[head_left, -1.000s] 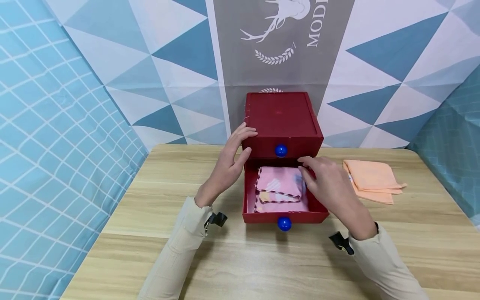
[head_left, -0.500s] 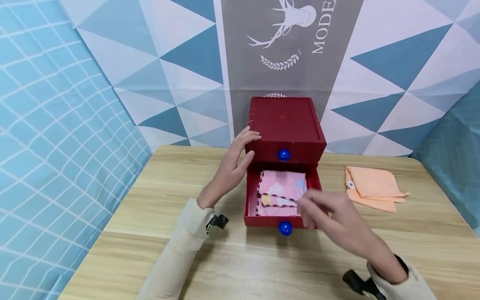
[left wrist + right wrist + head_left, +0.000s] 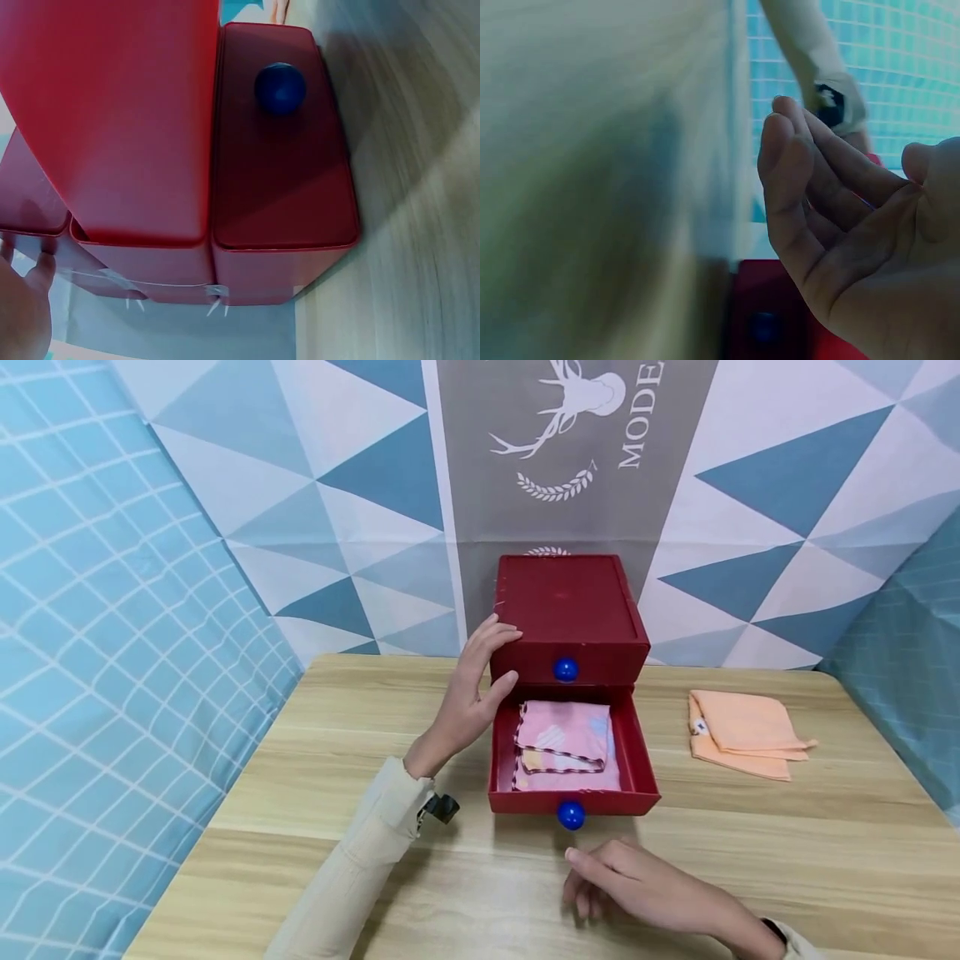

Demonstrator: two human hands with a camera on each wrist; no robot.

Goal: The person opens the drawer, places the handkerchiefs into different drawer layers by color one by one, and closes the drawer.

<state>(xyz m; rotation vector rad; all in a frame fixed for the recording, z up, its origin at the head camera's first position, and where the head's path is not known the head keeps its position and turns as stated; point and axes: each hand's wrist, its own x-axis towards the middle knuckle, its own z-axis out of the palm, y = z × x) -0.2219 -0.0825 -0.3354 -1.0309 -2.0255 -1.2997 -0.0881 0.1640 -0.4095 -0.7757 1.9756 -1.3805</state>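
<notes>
My left hand [image 3: 467, 700] rests against the upper left side of a red drawer cabinet [image 3: 566, 597], its fingers relaxed over the top edge. Below the top drawer, a red drawer [image 3: 639, 752] is pulled out, and inside it lies a folded pink cloth [image 3: 564, 727] with a dark striped border. On its front is a blue knob [image 3: 571, 815]. My right hand [image 3: 637, 881] is in front of that knob, low over the table, fingers loosely bent and holding nothing. In the right wrist view the palm and fingers of this hand [image 3: 840, 247] show nothing between them.
To the right of the cabinet a folded orange cloth [image 3: 746, 731] lies on the wooden table [image 3: 315, 827]. The left wrist view shows a lower closed drawer [image 3: 285, 172] under the pulled-out one. Patterned sheets hang behind and at both sides.
My right hand has drawn back from over the pulled-out drawer, toward me, to the table in front of it. The left hand stays at the cabinet's side.
</notes>
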